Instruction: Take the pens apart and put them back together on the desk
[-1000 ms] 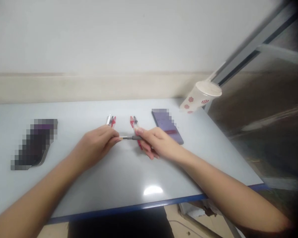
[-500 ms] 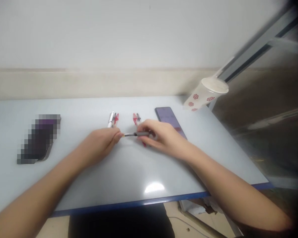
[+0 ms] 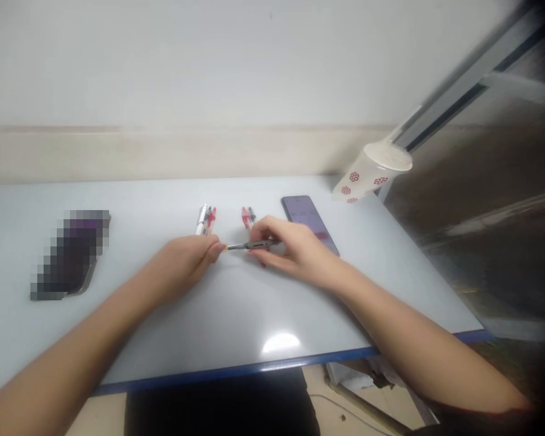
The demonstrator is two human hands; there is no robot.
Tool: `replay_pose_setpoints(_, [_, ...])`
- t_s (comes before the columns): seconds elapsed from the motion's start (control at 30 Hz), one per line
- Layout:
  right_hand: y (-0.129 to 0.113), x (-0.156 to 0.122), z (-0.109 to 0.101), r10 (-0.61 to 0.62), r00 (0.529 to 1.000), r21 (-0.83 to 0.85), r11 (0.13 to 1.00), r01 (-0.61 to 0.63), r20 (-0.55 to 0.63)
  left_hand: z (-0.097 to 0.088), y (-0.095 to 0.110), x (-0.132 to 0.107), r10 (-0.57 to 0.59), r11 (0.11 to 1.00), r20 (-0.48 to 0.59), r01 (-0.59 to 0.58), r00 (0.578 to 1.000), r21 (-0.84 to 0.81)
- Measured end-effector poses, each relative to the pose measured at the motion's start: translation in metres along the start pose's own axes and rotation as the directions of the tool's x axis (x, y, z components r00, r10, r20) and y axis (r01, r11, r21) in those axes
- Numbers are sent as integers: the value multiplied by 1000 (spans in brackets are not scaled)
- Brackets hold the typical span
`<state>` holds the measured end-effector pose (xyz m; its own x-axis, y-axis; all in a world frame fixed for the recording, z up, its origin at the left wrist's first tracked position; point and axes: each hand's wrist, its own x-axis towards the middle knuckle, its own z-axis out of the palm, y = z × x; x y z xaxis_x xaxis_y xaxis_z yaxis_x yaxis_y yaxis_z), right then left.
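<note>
My left hand (image 3: 186, 260) pinches the thin tan end of a slim pen part, possibly a refill, and my fingers hide its far end. A grey pen barrel (image 3: 257, 245) sits in the fingertips of my right hand (image 3: 295, 251), and the two parts meet in line between my hands. Beyond my left hand lie silver and red pen parts (image 3: 203, 219). A second bunch of red and dark pen parts (image 3: 247, 217) lies just above my right fingers, partly hidden by them.
Both hands work above a pale table (image 3: 236, 315) with a blue edge, set against a wall. A dark phone (image 3: 306, 215) lies to the right, a pixelated dark object (image 3: 70, 254) to the left, and a patterned paper cup (image 3: 372, 172) at the far right corner.
My right hand has drawn the grey barrel slightly rightward, away from my left fingertips, and its fingers have shifted along the barrel. The view has tilted a little.
</note>
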<state>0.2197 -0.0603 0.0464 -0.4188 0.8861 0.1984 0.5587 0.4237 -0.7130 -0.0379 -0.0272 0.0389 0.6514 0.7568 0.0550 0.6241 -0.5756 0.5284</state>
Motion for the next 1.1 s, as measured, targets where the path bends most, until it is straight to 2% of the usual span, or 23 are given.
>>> replay_pose_setpoints(0.17, [-2,1,-2,117,993,53,992,-116,-16,-2,0,-2,-5,999,-41,3,999,-50])
replay_pose_setpoints(0.33, [-1,0,4,167,977,386,917,-104,-132,-7,0,-3,-11,978,-50,1,999,-210])
replay_pose_setpoints(0.43, [-4,-1,7,190,970,515,853,-89,-148,-12,2,-1,-61,931,67,81,996,-356])
replay_pose_setpoints(0.53, [-6,0,9,146,974,522,853,-34,-176,-18,4,-1,-74,870,237,179,969,-459])
replay_pose_setpoints(0.6, [-4,2,10,114,973,545,838,14,-201,-19,4,-1,-68,850,269,197,961,-489])
replay_pose_setpoints(0.67, [1,3,11,118,965,630,774,57,-233,-17,4,-2,-81,869,192,164,978,-466])
replay_pose_setpoints(0.77, [9,5,13,166,943,702,706,90,-288,-9,2,-1,-45,945,-3,42,999,-326])
replay_pose_setpoints(0.83, [12,5,13,192,928,682,726,84,-318,-4,0,-1,23,973,-93,-44,995,-225])
replay_pose_setpoints(0.97, [14,5,11,204,909,643,761,86,-363,3,-4,0,148,978,-193,-172,970,-117])
replay_pose_setpoints(1.1, [17,6,8,214,887,639,761,112,-410,4,-7,0,175,977,-246,-199,953,-74])
